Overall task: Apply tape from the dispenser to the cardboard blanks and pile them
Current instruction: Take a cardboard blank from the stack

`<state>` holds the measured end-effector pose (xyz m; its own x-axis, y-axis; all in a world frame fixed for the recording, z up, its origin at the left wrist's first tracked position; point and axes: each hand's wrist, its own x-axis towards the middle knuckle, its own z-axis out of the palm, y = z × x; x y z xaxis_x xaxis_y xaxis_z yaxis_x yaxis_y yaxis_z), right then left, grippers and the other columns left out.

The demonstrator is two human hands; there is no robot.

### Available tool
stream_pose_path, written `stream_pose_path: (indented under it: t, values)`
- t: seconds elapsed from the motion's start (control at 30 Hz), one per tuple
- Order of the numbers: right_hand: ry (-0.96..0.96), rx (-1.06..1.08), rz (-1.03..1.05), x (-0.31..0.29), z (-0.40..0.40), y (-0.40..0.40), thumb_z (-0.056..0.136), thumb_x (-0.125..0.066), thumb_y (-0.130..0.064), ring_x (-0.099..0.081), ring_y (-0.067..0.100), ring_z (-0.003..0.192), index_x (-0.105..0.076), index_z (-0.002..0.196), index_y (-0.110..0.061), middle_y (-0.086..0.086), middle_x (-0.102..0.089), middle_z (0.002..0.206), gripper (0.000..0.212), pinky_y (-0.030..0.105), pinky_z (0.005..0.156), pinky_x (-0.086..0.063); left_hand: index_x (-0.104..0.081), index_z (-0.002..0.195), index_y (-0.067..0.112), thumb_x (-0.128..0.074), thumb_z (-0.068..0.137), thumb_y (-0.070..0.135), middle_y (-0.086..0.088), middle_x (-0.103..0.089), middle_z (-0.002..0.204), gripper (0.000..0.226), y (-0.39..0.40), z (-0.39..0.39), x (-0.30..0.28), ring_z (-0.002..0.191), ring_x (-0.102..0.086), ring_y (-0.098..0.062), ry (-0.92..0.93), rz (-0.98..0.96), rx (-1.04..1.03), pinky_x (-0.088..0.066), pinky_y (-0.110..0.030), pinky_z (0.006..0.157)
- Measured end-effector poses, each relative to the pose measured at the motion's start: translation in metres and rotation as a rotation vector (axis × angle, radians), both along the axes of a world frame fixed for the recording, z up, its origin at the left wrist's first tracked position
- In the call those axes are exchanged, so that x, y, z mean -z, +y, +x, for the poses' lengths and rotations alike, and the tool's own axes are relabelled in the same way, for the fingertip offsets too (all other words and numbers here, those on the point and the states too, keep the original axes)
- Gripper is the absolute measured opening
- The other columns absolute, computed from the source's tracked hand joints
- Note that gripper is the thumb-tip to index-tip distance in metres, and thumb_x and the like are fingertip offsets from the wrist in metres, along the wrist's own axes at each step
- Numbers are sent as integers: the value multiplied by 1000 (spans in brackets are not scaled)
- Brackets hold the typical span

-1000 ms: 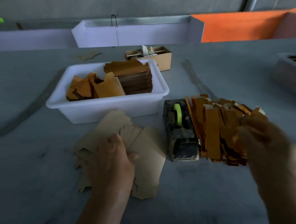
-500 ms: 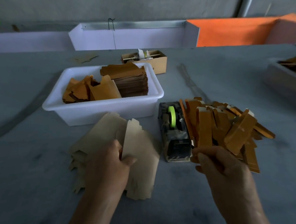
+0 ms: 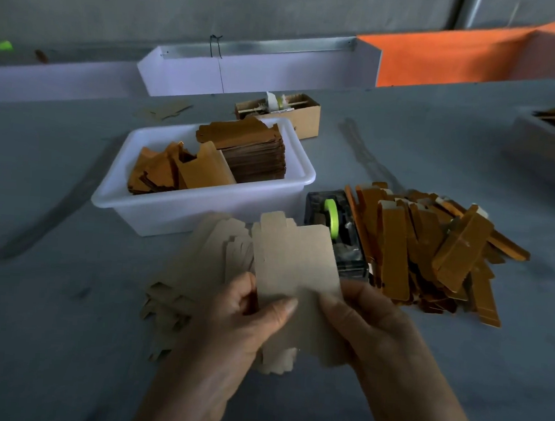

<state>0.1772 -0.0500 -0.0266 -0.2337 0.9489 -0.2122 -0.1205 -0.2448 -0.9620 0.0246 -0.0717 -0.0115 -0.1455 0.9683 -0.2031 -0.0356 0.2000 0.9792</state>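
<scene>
A pale flat cardboard blank [image 3: 295, 261] is lifted above the table in front of me. My left hand [image 3: 245, 320] pinches its lower left edge, thumb on top. My right hand [image 3: 363, 321] grips its lower right edge. Under it lies a loose spread of more pale blanks [image 3: 196, 270]. The dark tape dispenser [image 3: 340, 234] with a green roll stands just behind the held blank's right corner. To the right of the dispenser is a heap of folded orange-brown blanks [image 3: 431, 250].
A white plastic tub [image 3: 178, 206] behind the blanks holds a stack and loose orange-brown blanks. A small cardboard box [image 3: 306, 113] stands behind it. Another tub [image 3: 550, 140] sits at the far right. White and orange partitions [image 3: 279, 69] line the back of the grey table.
My right hand came left from the orange-brown heap and took the right edge of the pale blank. My left hand raised that blank off the spread.
</scene>
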Motion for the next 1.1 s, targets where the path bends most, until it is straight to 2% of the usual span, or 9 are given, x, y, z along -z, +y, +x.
stream_pose_path:
  t: [0.07,0.23,0.4,0.5,0.6,0.83,0.9,1.0,1.1]
  values:
    - [32,30,-12,0,-1,1,66,-65,-27,-64,9,67,-68,88,-15,-1,-71,77,26,22,53,-49,-71,93,21,-73,48,44,1,-76,88,51,1,4,2,82,-72,-16,12,10,-15,-52,-32,72]
    - [36,-38,-23,1,3,1,61,-66,-26,-67,11,75,-69,83,-14,3,-73,83,25,29,68,-52,-73,87,31,-74,45,46,6,-75,80,44,2,10,4,72,-71,-9,11,27,-112,-52,-19,57]
    - [17,3,-7,-1,6,1,64,-65,-28,-62,8,71,-71,82,-13,0,-71,80,24,27,65,-50,-70,100,26,-71,50,48,4,-75,86,55,1,11,5,80,-71,-16,15,-18,-38,-52,-26,62]
    - [-56,63,65,-3,3,-1,75,-68,-13,-57,-1,57,-69,82,-13,-4,-69,69,7,13,50,-43,-71,95,26,-74,62,41,8,-75,84,36,0,12,8,79,-70,-7,33,-25,-45,-50,-21,67]
    - [-167,65,155,-2,4,-2,80,-67,-11,-56,0,57,-68,78,-17,-4,-67,66,6,15,50,-43,-72,87,26,-74,77,23,7,-75,79,11,1,13,10,71,-69,-5,44,-21,-86,-49,-14,56]
    - [-428,108,332,-5,5,-4,76,-69,-28,-61,7,64,-67,83,-29,-6,-69,74,8,21,56,-46,-74,82,31,-78,71,27,10,-74,77,12,1,20,9,71,-69,-3,74,25,-139,-50,-13,58]
    - [-293,81,253,-5,8,-2,75,-71,-23,-61,12,66,-70,81,-25,0,-69,75,7,27,58,-50,-74,84,32,-78,64,35,8,-75,79,21,0,20,7,74,-70,-7,34,26,-127,-51,-18,62]
    - [75,-13,17,-1,9,1,65,-68,-23,-63,14,69,-72,75,-18,7,-70,79,11,25,60,-52,-74,84,32,-86,58,39,3,-75,78,30,1,19,5,72,-71,-15,-8,1,-107,-51,-25,57]
    - [320,-81,-181,10,9,3,68,-64,-17,-69,20,84,-74,74,-16,13,-71,93,11,34,72,-57,-75,88,24,-78,57,34,-3,-76,86,33,3,18,5,81,-72,-23,-66,-33,-44,-56,-37,68]
